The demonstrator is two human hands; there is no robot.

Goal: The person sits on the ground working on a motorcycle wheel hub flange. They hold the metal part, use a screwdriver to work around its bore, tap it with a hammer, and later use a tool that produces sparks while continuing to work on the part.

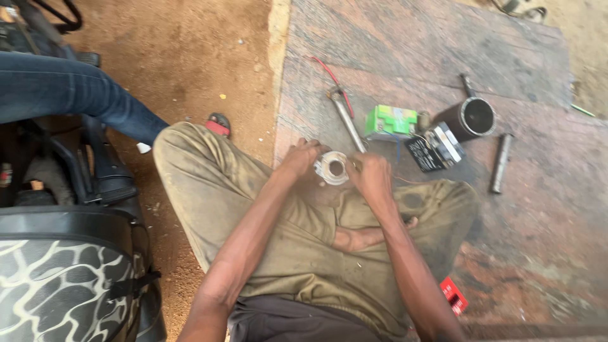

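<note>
I sit cross-legged on a stone slab (544,240) in dusty olive trousers. My left hand (300,158) and my right hand (370,177) both grip a round, pale metal part (332,168) with a hollow middle, held above my knees. A long metal rod (347,120) with a red wire (329,73) at its far end lies just beyond my hands.
On the slab lie a green box (391,121), a small black battery-like block (436,147), a dark metal cylinder (472,118) and a short steel pin (500,163). A red packet (454,295) lies by my right hip. At left are another person's jeans-clad leg (69,92) and a motorcycle seat (60,278).
</note>
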